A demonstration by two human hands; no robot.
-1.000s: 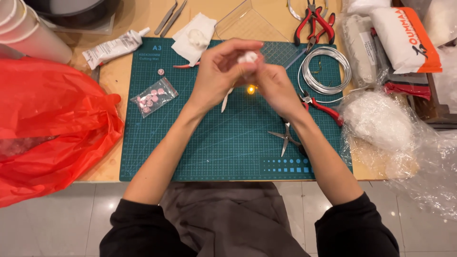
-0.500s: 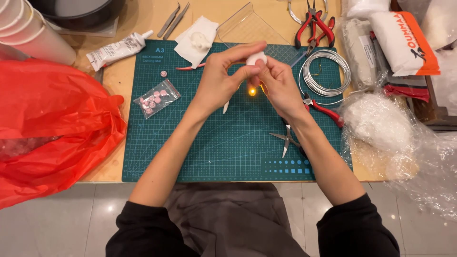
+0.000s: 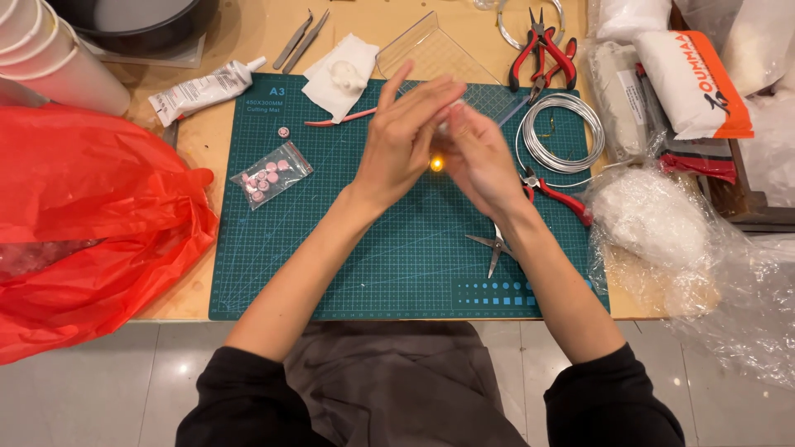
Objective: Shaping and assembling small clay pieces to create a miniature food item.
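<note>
Left hand (image 3: 397,145) and right hand (image 3: 476,157) pressed together, fingers pinching a tiny lit yellow light (image 3: 436,164) between them above the green cutting mat (image 3: 331,248). Scissors (image 3: 495,245) just below right hand; wire coil (image 3: 561,132) beyond it; bead bag (image 3: 271,174) left.

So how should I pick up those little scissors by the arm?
Take the scissors by the two spread handle ends at the top, coming straight down from above. They lie flat and open on the green mat, points toward the table's near edge, so the handles are the safe part. The right hand's forearm partly covers one handle.
</note>
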